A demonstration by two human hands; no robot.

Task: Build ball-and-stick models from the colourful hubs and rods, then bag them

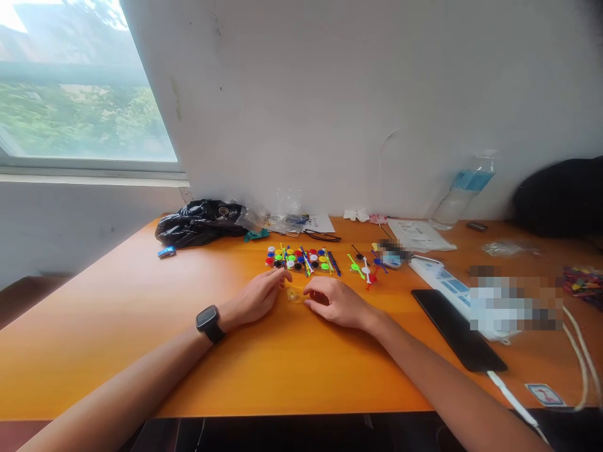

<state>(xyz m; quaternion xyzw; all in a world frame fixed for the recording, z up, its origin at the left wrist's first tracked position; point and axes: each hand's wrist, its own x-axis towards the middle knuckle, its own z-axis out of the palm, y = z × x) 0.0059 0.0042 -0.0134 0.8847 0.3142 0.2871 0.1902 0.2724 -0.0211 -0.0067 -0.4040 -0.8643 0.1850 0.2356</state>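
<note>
Both my hands rest on the orange table near its middle. My left hand, with a black watch on its wrist, pinches one end of a small yellow plastic piece. My right hand has its fingers curled round the other end of the same piece. Just beyond the hands lies a cluster of small coloured discs and thin coloured sticks. More loose sticks lie to the right of it.
A crumpled black bag and clear plastic bags lie by the wall. A water bottle, papers, a white power strip and a black phone with cable sit right. A window is at the left.
</note>
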